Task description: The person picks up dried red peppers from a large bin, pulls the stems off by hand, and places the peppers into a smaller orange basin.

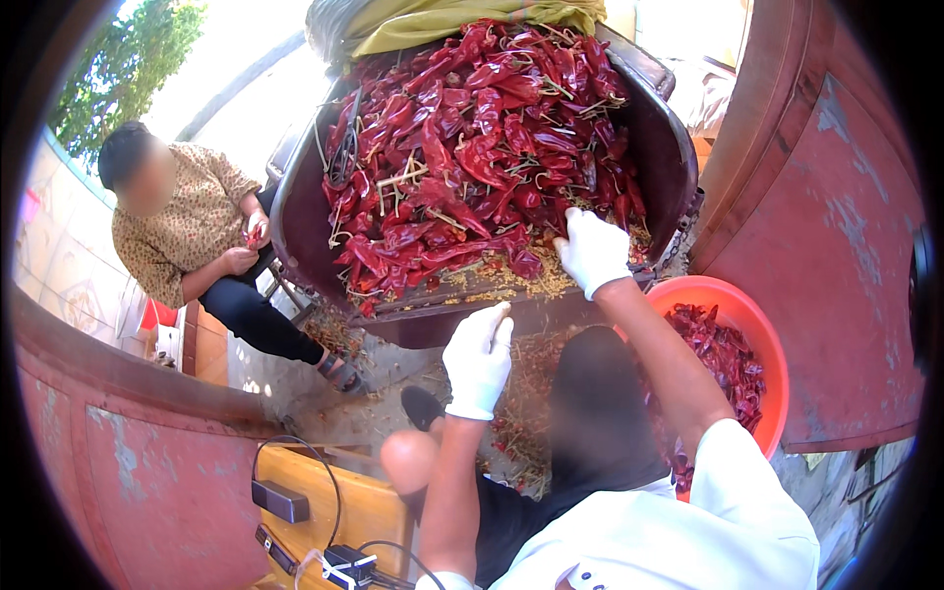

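A heap of dried red chili peppers (472,128) with pale stems fills a dark metal cart bed (678,162) in front of me. My right hand (596,254), in a white glove, is at the heap's near right edge. Its index finger and thumb are apart, with nothing visible between them. Lower and to the left, my left hand (478,362), also gloved in white, is raised before the cart's near edge. Its fingers are bent and pressed together; anything they pinch is hidden. Yellow seeds (541,280) lie scattered along the bed's near lip.
At my right stands an orange basin (777,383) holding more red chilies. Another person (187,216) sits left of the cart, a red chili in their hands. A wooden stool (369,497) with black devices and cables is at lower left. Red metal doors (826,265) flank both sides.
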`<action>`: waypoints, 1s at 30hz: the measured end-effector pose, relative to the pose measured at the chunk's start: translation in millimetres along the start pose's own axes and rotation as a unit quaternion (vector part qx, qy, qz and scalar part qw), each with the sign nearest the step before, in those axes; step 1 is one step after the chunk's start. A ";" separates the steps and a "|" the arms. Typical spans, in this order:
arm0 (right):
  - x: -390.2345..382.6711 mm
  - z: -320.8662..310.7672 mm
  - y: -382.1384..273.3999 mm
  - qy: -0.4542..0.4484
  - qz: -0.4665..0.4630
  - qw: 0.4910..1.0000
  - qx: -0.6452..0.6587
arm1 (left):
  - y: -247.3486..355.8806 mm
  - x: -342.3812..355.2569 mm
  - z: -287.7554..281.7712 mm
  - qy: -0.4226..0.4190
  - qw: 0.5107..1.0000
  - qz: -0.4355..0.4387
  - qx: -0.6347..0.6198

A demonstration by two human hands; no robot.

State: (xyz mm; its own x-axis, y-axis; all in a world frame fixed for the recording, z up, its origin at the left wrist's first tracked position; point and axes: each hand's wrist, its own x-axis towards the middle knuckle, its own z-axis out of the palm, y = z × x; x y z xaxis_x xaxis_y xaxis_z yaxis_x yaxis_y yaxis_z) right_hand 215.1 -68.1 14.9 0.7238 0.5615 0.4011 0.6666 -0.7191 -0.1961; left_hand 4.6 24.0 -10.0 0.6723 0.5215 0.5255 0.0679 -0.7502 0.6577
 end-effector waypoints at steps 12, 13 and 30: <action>-60.7 -31.0 7.0 0.125 0.125 0.939 0.295 | 8.0 -7.6 1.5 -0.021 0.983 -0.082 -0.163; -68.4 -36.7 -0.5 0.129 0.124 0.935 0.308 | 10.9 -8.4 0.0 -0.031 0.973 -0.108 -0.202; -143.7 -43.9 -52.5 0.119 -0.115 0.929 0.331 | 31.2 -18.4 -10.5 -0.091 0.890 -0.180 -0.409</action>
State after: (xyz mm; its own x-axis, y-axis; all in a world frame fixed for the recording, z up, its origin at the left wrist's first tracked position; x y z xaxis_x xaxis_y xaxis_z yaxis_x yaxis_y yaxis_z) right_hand 68.3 -129.0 6.9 0.5420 0.5057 0.6712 0.8188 -0.1380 -0.5573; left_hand -13.4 -4.7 6.5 0.8291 0.5377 0.1531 -0.2060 0.0394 0.9778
